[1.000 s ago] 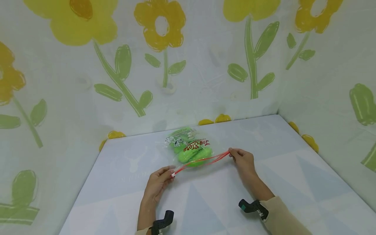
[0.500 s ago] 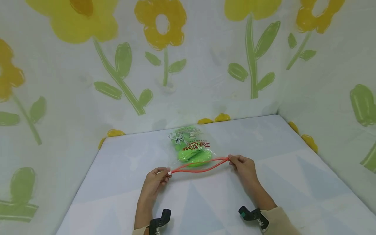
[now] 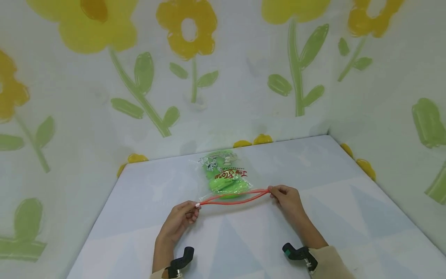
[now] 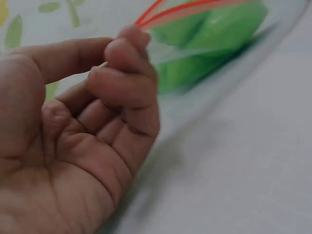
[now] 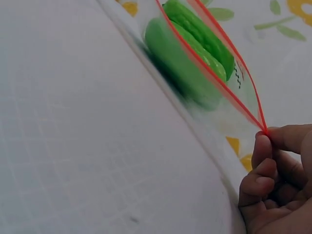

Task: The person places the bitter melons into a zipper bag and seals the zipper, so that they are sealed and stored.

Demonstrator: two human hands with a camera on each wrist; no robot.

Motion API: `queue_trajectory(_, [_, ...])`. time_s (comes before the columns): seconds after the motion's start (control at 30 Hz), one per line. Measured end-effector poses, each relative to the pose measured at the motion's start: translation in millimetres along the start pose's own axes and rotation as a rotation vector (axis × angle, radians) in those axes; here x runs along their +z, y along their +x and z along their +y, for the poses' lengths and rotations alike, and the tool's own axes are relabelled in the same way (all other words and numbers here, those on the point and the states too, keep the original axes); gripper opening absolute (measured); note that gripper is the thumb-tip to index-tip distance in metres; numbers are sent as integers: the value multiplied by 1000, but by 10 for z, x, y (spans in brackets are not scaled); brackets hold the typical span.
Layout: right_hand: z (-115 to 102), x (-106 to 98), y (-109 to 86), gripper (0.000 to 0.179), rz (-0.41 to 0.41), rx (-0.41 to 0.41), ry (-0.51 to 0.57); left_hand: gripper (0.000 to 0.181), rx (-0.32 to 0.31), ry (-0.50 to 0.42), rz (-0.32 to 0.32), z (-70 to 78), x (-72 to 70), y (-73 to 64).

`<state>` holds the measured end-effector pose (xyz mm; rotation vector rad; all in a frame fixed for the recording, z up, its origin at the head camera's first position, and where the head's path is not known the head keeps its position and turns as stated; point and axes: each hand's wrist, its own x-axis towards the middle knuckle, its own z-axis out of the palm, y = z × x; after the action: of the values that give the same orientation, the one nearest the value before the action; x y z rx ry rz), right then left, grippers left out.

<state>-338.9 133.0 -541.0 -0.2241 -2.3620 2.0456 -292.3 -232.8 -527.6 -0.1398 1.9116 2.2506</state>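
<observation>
A clear plastic zip bag (image 3: 230, 174) with red lettering and a cartoon print lies on the table, its red-edged mouth facing me. Through the plastic show several green, rounded, elongated pieces (image 5: 200, 46). My left hand (image 3: 175, 221) pinches the left end of the red zip strip (image 3: 237, 202), right at a small white slider (image 3: 198, 205). Thumb and forefinger of my right hand (image 3: 287, 199) pinch the strip's right end. Between the hands the two red edges bow apart, so the mouth gapes. In the left wrist view, the left fingers hide the slider.
The white table (image 3: 167, 182) has pale blue triangles printed on it. Behind and beside it hang pale walls with large yellow flowers (image 3: 188, 29). A black wrist camera (image 3: 181, 261) sits on the left wrist, another camera (image 3: 299, 254) on the right.
The red edges have parted from nearly together into an open loop. My left hand has shifted left and towards me, still pinching its end; the right hand has come slightly nearer.
</observation>
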Motion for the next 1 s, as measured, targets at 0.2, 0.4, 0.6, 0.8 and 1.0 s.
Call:
queue_trajectory(0.2, [26,31,4,24,30,-56,-51,22,97,64,127,-107,-21,-13])
queue_trajectory(0.4, [38,-33,36,20,69,-213,-263,25,152,101,158,-123,53,10])
queue_trajectory(0.6, [-126,-30,-36,10,229,-542,-366,22,136,165,149,-104,67,2])
queue_trajectory(0.8, [-393,258,-85,11,148,-995,-433,26,143,171,111,-111,111,61])
queue_trajectory(1.0, [-548,603,-89,18,16,-1292,-552,25,141,143,135,-142,212,69])
